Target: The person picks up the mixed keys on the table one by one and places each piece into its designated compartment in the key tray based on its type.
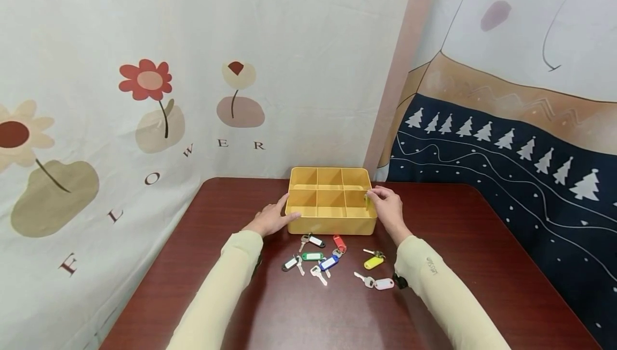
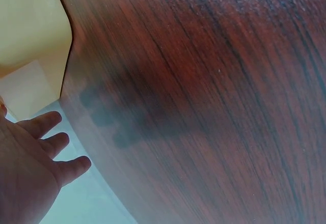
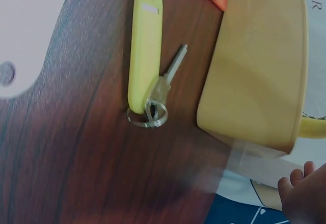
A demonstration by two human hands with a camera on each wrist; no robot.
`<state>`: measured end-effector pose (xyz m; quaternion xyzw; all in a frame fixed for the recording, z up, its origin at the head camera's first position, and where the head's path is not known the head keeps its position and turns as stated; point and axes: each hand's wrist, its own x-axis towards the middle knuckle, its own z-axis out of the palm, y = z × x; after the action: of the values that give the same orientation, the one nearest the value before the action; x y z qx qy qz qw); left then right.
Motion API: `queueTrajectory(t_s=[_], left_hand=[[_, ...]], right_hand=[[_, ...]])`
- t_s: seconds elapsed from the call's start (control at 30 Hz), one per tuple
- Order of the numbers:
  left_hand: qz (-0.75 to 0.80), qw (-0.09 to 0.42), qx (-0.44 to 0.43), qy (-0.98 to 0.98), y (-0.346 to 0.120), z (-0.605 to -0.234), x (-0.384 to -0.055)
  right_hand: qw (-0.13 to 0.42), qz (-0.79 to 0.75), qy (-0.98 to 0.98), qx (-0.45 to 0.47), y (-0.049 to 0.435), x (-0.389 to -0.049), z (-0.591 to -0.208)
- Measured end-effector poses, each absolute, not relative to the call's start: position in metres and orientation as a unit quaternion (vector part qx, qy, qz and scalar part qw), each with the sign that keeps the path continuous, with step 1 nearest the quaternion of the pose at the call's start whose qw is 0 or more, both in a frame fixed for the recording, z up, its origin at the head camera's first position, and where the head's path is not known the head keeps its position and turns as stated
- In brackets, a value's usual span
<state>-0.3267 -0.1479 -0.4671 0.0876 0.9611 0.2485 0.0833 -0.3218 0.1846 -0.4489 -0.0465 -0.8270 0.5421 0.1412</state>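
A yellow organizer box (image 1: 332,225) with six compartments stands at the back of the table. My left hand (image 1: 267,220) touches its left side, the thumb over the front left corner; the left wrist view shows the other fingers (image 2: 75,170) extended. At the front right compartment, my right hand (image 1: 389,211) pinches a yellow key tag (image 1: 367,202) just over the box. In the right wrist view that tag (image 3: 313,128) shows at the box rim with a bit of metal on it; its key is mostly hidden.
Before the box lie tagged keys: black (image 1: 316,240), red (image 1: 339,243), green (image 1: 312,256), blue (image 1: 329,262), another black (image 1: 291,263). Farther right are a yellow tag (image 1: 373,262) and a whitish tag (image 1: 384,284). A printed cloth (image 1: 308,71) hangs behind the table.
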Motion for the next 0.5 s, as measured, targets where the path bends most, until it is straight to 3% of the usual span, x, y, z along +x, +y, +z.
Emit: queueTrajectory(t_s=[0.5], left_hand=[[0.248, 0.091, 0.085, 0.961, -0.148, -0.465, -0.325]], right_hand=[[0.113, 0.538, -0.835, -0.026, 0.179, -0.322, -0.461]])
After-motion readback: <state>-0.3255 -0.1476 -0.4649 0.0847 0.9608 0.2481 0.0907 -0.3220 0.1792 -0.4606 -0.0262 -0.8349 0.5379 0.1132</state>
